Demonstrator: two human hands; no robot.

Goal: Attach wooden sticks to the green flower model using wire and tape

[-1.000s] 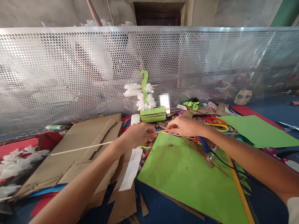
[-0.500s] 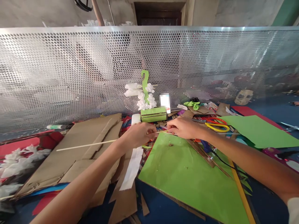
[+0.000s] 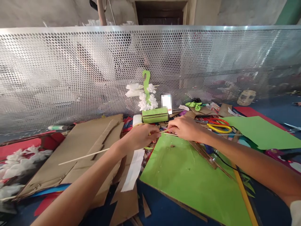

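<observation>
A thin pale wooden stick (image 3: 84,156) runs from over the brown cardboard, behind my left wrist, to the space between my hands. My left hand (image 3: 142,135) is closed around it. Fingertips of my right hand (image 3: 184,128) pinch at its right end, close to the left fingers. Just below both hands lies a green-covered cardboard sheet (image 3: 188,175), with a short pale strip near its top edge. Behind them stands a green block (image 3: 155,115) bearing a curved green shape (image 3: 146,83) and white ruffled pieces (image 3: 148,102).
Brown cardboard (image 3: 94,135) and a white paper strip (image 3: 133,171) lie on the left. Scissors with yellow and red handles (image 3: 219,128), green paper (image 3: 263,131) and a purple tool (image 3: 276,155) are on the right. A perforated metal panel (image 3: 70,69) rises behind a phone (image 3: 166,103).
The stick's left end has dipped lower over the cardboard, so the stick slants more. Both hands stay nearly in place, with small finger movements.
</observation>
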